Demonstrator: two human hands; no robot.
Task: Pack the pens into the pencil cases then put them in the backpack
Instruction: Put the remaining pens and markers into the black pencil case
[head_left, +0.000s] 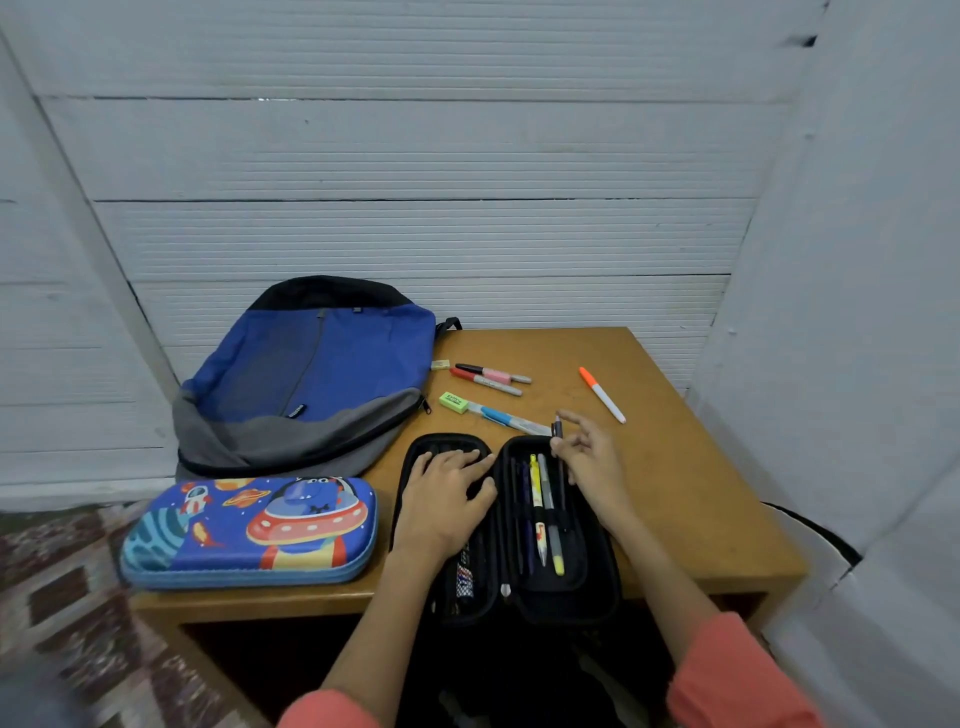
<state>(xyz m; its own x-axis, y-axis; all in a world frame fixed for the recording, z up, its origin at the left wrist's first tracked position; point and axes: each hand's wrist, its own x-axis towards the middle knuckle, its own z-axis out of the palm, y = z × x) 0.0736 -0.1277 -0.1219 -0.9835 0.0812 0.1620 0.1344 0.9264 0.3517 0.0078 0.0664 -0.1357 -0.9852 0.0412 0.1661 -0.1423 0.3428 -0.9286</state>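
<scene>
1. Head view, handling: the dark pen (558, 430) should be light, stiff and smooth-barrelled, so it probably rolls and slips easily. It is best pinched mid-barrel. It is held nearly upright over the far end of the black pencil case (582, 597).
2. The black pencil case lies open at the near edge of the tabletop (701, 509), with several pens already in its right half. The shell looks semi-rigid (the halves may want to fold shut), so it should be pinned flat by one half.
3. Right hand (589, 462): thumb and forefinger pinch the dark pen low on the barrel, and the other fingers fan loosely.
4. Left hand (441, 501): palm down with fingers straight, pressing the case's left half and gripping nothing.
5. Still loose beyond the case are two markers (491, 376), a blue pen (506, 418) and an orange marker (602, 396). The cartoon pencil case (249, 530) lies closed to the left, and the backpack (311, 374) is behind it.
</scene>
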